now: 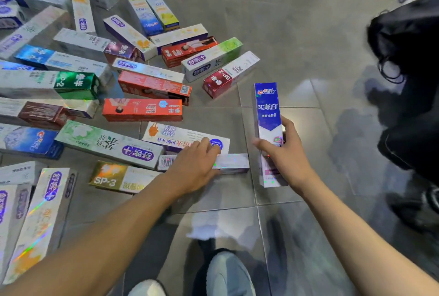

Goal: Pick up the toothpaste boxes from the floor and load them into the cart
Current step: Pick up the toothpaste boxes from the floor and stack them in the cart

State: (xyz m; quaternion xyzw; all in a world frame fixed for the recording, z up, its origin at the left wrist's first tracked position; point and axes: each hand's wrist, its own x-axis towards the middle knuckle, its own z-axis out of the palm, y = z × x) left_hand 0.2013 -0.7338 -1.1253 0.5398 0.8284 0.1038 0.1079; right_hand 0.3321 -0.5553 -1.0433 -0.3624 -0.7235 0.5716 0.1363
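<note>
Grey glossy floor tiles (297, 34), smooth and reflective, strewn on the left with dozens of long rectangular cardboard toothpaste boxes (99, 63), lying flat at all angles, some touching or overlapping. Right hand (287, 153) curled round the lower half of a blue-and-white Crest box (268, 115), thumb across its printed front, fingers wrapped behind and mostly hidden; box held nearly upright, its top clear of the pile, whether its bottom end touches the tile not to be told. Left hand (194, 165) laid palm-down over a shiny silver holographic box (231, 162) with a barcode end, fingers close together and bent over its far edge, reaching onto the white box with orange print (180, 134) just behind. Near it, a matte red-orange box (142, 109), a white-and-green box with a purple oval (109, 145) and a gold-ended SP-3 box (118, 177). Iridescent foil streaks on a white box at lower left (40, 219). Pale shoes (228, 274) at the bottom edge; a dark, soft, crumpled bag (413, 63) at right.
</note>
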